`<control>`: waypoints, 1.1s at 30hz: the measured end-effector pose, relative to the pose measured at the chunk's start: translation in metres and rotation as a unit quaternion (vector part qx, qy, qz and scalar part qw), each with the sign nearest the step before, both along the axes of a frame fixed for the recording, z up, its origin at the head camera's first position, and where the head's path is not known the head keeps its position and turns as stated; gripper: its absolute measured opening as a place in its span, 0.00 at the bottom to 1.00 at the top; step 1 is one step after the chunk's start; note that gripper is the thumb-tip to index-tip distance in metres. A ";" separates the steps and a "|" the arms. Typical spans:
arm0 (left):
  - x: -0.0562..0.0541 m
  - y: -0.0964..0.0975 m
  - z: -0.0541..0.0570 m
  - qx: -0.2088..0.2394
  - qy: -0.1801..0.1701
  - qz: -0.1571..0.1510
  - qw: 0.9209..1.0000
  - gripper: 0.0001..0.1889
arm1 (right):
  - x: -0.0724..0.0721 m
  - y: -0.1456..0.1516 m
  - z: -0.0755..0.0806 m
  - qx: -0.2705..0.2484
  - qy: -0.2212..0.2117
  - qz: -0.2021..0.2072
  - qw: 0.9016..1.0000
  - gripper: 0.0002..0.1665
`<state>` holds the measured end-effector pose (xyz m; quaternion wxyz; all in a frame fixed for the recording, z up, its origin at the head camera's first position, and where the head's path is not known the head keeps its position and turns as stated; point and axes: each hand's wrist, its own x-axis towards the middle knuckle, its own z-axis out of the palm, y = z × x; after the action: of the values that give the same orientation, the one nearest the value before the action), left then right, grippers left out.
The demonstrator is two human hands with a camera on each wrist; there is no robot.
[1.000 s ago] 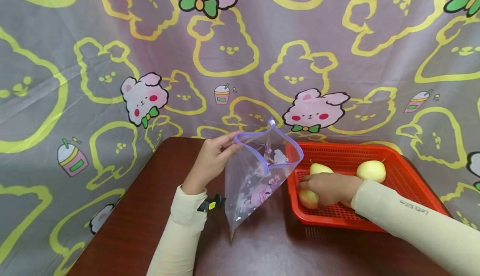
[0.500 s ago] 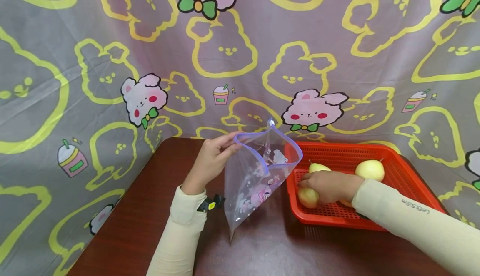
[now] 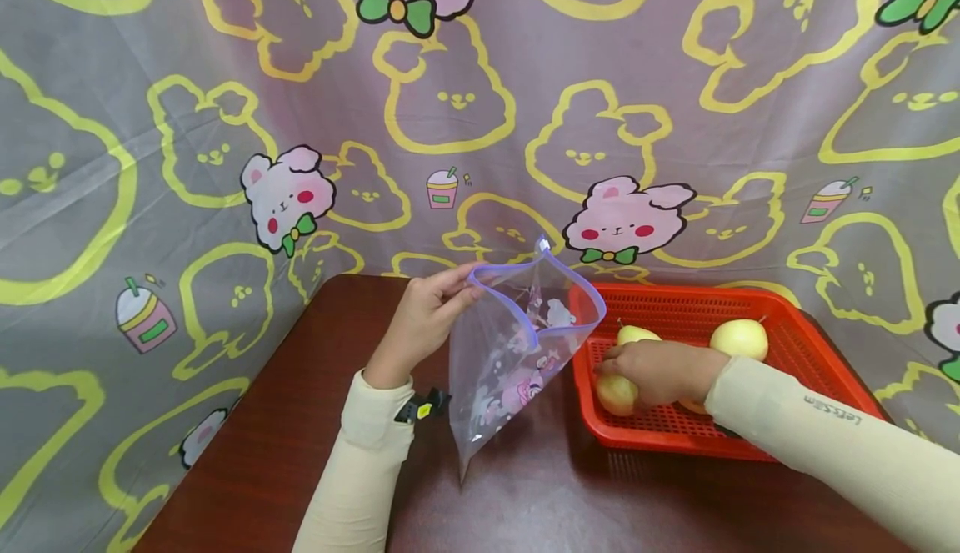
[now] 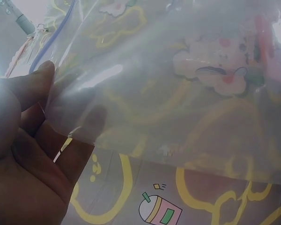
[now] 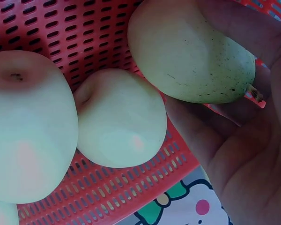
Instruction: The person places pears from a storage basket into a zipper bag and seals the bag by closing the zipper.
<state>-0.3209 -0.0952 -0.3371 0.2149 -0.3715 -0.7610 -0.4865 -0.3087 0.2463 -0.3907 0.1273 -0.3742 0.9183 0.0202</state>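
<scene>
My left hand (image 3: 423, 319) pinches the purple-edged mouth of a clear zip bag (image 3: 495, 378) with a printed pattern. The bag hangs with its mouth spread, and its white slider (image 3: 544, 244) sits at the far corner. In the left wrist view, the thumb and fingers are on either side of the clear film (image 4: 145, 89). Inside the red basket, my right hand (image 3: 667, 374) curls its fingers round a yellow pear (image 3: 617, 394). The right wrist view shows that pear (image 5: 192, 56) between thumb and fingers, its stem toward the palm.
More pears share the red basket (image 3: 675, 444): one (image 3: 636, 334) just behind the right hand, another (image 3: 738, 340) farther right, and one partly hidden under the hand. The basket stands on a dark wooden table (image 3: 525, 503). Behind the table hangs a patterned curtain (image 3: 480, 178).
</scene>
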 end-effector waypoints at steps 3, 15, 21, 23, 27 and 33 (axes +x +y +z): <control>0.000 0.000 0.000 0.003 0.000 -0.003 1.000 0.18 | -0.001 0.000 -0.001 0.004 -0.002 -0.001 1.000 0.39; -0.001 0.000 0.000 0.004 -0.002 -0.002 1.000 0.17 | -0.001 0.001 0.002 0.007 -0.013 -0.003 1.000 0.38; -0.001 0.000 0.001 0.005 -0.005 -0.006 1.000 0.17 | 0.002 0.001 0.004 0.012 -0.013 -0.005 1.000 0.38; 0.000 -0.001 0.001 0.005 -0.001 -0.007 1.000 0.17 | 0.004 0.000 0.006 0.016 -0.015 -0.008 1.000 0.38; -0.002 -0.001 0.001 0.005 0.005 -0.007 1.000 0.17 | 0.009 -0.002 0.011 0.023 -0.016 -0.008 1.000 0.38; -0.001 -0.001 0.002 0.009 0.005 -0.009 1.000 0.17 | 0.012 -0.004 0.016 0.022 -0.018 -0.007 1.000 0.37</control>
<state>-0.3222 -0.0966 -0.3354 0.2174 -0.3786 -0.7523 -0.4934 -0.2971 0.2428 -0.3750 0.1521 -0.3654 0.9178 0.0327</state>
